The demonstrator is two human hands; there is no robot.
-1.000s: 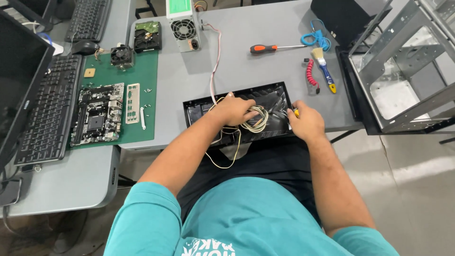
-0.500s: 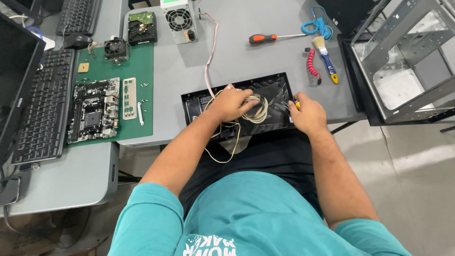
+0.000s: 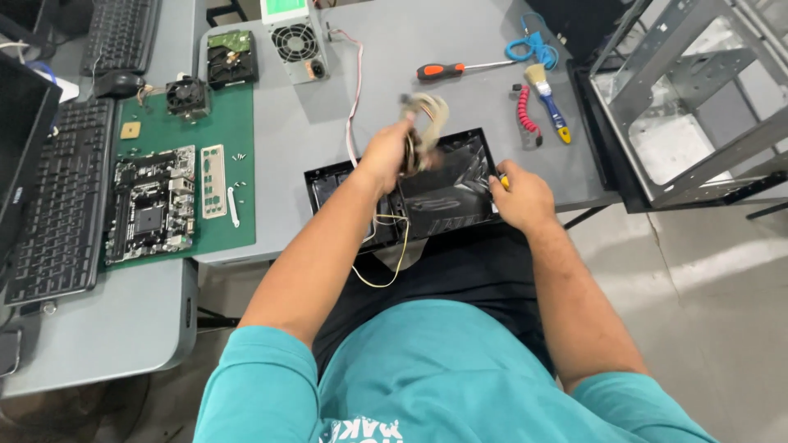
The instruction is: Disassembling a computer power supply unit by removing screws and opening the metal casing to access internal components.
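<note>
Both hands work at a black panel [image 3: 443, 193] lying flat at the near edge of the grey table [image 3: 386, 74]. Left hand [image 3: 386, 154] is closed around a blurred bundle of pale cables [image 3: 427, 115], lifted above the panel's far edge; thin yellow and white wires trail from it down over the table edge. Right hand [image 3: 519, 195] is curled on the panel's right end, fingers closed over a small yellow-tipped item too hidden to identify.

Counted on the table: one orange-handled screwdriver [image 3: 447, 70], one brush with a blue and yellow handle [image 3: 548, 100], one power supply unit [image 3: 295, 37], one hard drive [image 3: 230, 56], one cooling fan [image 3: 187, 94], one motherboard [image 3: 152, 205] on a green mat [image 3: 238, 131], and two keyboards, one at the left [image 3: 53, 197], another at the far corner [image 3: 119, 33]. One bare metal computer case [image 3: 689, 98] stands to the right.
</note>
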